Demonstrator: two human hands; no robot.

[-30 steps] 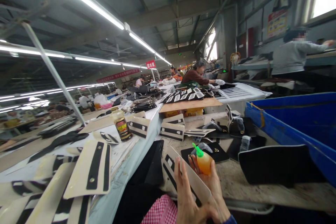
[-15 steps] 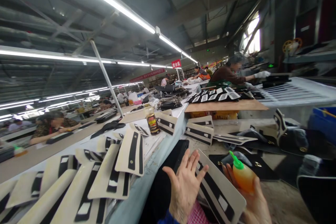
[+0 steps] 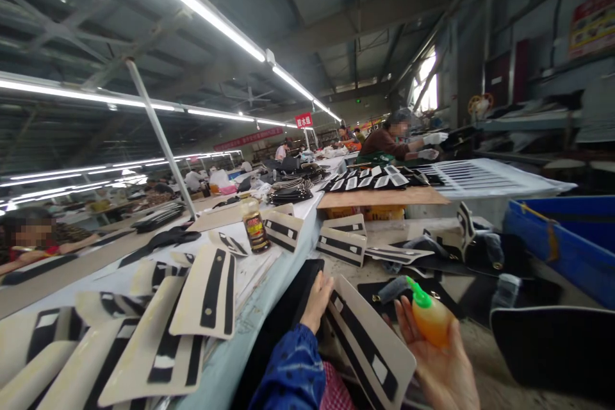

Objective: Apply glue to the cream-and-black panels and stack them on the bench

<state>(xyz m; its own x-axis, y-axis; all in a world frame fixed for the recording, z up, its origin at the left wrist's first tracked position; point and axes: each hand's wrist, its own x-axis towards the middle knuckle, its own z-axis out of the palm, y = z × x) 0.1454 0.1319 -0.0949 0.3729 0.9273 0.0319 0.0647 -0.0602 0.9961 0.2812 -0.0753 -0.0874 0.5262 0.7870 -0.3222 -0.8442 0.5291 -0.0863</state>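
Head view, bottom centre: the left hand [image 3: 317, 300] grips the top edge of the cream panel [image 3: 369, 346], steadying it at a slant. Lower right, the right hand [image 3: 444, 365] cradles the orange glue bottle [image 3: 429, 319] in a half-curled palm, green nozzle up. A brown jar [image 3: 254, 225] stands mid-frame on the workbench [image 3: 250, 327].

Your left hand [image 3: 317, 301] is hemmed in: the black panel [image 3: 293, 307] lies under it and the cream striped piece [image 3: 369, 349] leans just to its right. Your right hand [image 3: 442, 365], with the orange glue bottle [image 3: 429, 319], has bare tabletop [image 3: 480, 346] to its right, up to the dark sheet [image 3: 552, 346]. Farther off, stacked cream pieces [image 3: 343, 240] and black parts [image 3: 432, 250] crowd the way. At left, overlapping cream panels [image 3: 206, 295] and a brown jar [image 3: 254, 225] cover the belt.
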